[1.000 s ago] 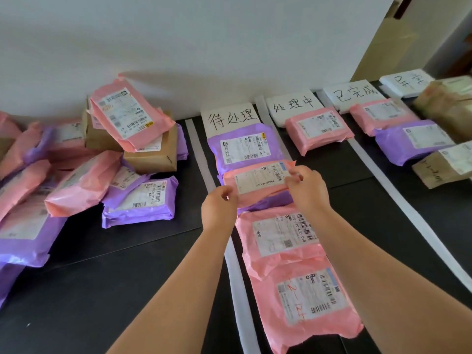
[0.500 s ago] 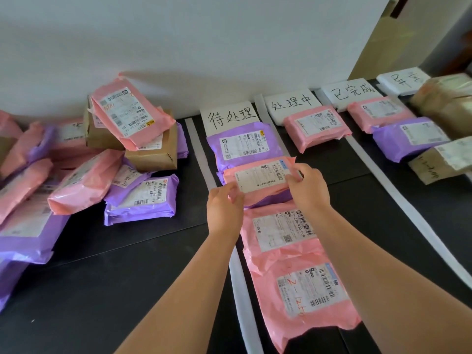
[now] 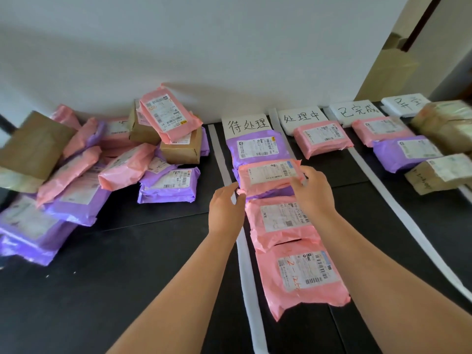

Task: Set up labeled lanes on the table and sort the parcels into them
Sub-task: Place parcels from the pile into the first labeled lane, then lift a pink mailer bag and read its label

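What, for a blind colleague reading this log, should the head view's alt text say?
A person's right hand grips a small pink parcel in the lane below the 待处理 label, the open left hand by its left corner. It overlaps a purple parcel; an unsorted pile sits to the left.

Soft, even daylight fills the scene, bright on the white wall [image 3: 178, 34] and dull on the black table [image 3: 102, 290], which returns only a faint grey sheen. A broad, soft-edged shadow lies on the wall behind the pile of parcels [image 3: 76, 175] at the table's left edge; the light perhaps comes from the right. Motion blur smears that pile and the brown parcels [image 3: 444, 123] at the far right corner. The lane label [image 3: 246, 125] at the far edge reads sharply, while the pink parcel [image 3: 270, 175] pinched by the right hand [image 3: 313, 192] looks slightly soft. Wide-angle distortion bows the white strips [image 3: 398, 208].
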Motion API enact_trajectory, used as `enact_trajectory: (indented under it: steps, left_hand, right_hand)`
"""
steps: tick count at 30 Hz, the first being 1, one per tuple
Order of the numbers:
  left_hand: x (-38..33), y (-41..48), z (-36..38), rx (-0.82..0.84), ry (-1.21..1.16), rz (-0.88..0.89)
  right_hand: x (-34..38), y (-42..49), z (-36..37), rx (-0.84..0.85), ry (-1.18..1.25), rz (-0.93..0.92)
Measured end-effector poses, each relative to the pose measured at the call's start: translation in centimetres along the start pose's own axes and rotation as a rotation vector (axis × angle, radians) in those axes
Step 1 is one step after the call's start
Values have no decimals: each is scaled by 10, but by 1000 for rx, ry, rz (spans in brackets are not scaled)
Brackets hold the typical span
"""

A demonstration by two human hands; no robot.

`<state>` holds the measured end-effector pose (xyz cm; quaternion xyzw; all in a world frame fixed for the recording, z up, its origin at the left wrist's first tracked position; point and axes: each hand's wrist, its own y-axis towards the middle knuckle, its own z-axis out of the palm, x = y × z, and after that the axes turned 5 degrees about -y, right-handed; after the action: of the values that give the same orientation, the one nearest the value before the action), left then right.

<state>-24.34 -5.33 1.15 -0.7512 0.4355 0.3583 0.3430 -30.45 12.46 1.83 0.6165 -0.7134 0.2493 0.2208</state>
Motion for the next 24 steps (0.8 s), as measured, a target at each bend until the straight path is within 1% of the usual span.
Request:
enact_trajectory:
  steps: [5,12,18,24]
  left_hand:
    - [9,-35,-51,-56,41,-2]
    - [36,-60,-119,-142,42,-49]
    - [44,-42,-168,-157,23,-33]
    - [45,1,-225,-106,95,71]
  right_hand:
    - [25,-40,-7,36,5,-66]
    - [76,-91,27,107,49,-166]
    - [134,-101,47,135,4,-285]
    - [196,-88,68,101,-18,-299]
